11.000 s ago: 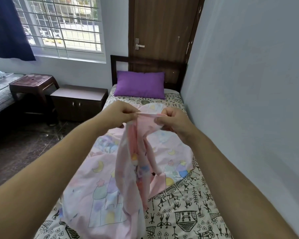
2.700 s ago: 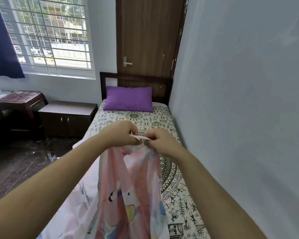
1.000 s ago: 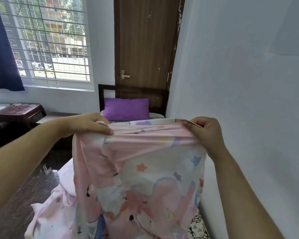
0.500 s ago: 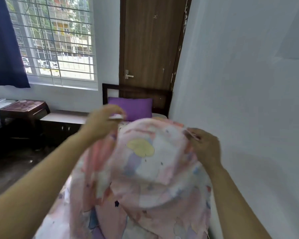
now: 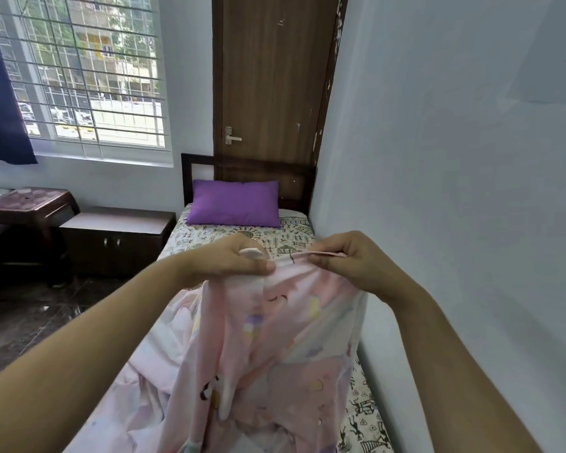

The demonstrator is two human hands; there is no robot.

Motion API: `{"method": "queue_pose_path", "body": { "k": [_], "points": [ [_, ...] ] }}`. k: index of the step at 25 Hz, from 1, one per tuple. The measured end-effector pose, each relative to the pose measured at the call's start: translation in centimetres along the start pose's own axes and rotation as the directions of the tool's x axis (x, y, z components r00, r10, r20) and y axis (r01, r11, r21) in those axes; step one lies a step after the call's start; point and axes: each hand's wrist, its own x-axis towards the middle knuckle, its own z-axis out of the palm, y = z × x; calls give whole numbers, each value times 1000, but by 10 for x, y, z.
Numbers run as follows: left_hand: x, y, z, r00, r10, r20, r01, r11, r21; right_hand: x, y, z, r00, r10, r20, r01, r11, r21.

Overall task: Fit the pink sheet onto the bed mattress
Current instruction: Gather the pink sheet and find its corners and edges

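Head view: the left hand (image 5: 239, 261) and right hand (image 5: 347, 259) each pinch the top hem of the pink sheet (image 5: 268, 348), now close together after being spread wide a second ago. The billowed cloth has collapsed, so the person is likely hunting for a corner. The sheet hangs from the fingers, bunched over the mattress (image 5: 288, 238), well short of the purple pillow (image 5: 236, 203).

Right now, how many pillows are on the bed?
1. The purple pillow lies at the head of the bed, against the headboard. The raised pink sheet hides the bed's near part.
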Motion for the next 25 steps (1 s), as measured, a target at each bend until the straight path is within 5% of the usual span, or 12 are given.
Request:
{"method": "queue_pose_path", "body": {
  "k": [5,8,11,14,16,18,20,23,25],
  "points": [
    [-2,-3,10,999,-9,-36,10,999,40,2,10,-7,958,9,-287,-48,990,-132],
    [-8,-22,10,991,-117,62,76,884,461,1,16,-13,865,1,-501,-59,993,-100],
    [-9,-25,-12,968,-206,-143,216,394,893,-1,32,-17,820,45,-570,-150,979,-140],
    [-39,-38,-59,820,-478,-314,310,-91,946,-18,59,-42,641,134,-756,-281,957,-69],
    [-67,-50,-81,686,-601,-410,348,-225,910,-31,69,-62,553,140,-821,-337,939,-66],
    [-73,-48,-90,692,-568,-445,471,-111,875,-25,69,-62,611,154,-776,-301,953,-48],
    [-53,-42,-84,812,-417,-407,537,263,802,-10,74,-40,696,232,-679,-346,938,-34],
    [-19,-21,-62,898,-107,-427,398,613,682,7,94,1,722,556,-412,-683,666,-299],
    [-4,-7,-46,869,3,-495,339,725,599,12,87,30,747,640,-181,-642,624,-444]
  ]
}}
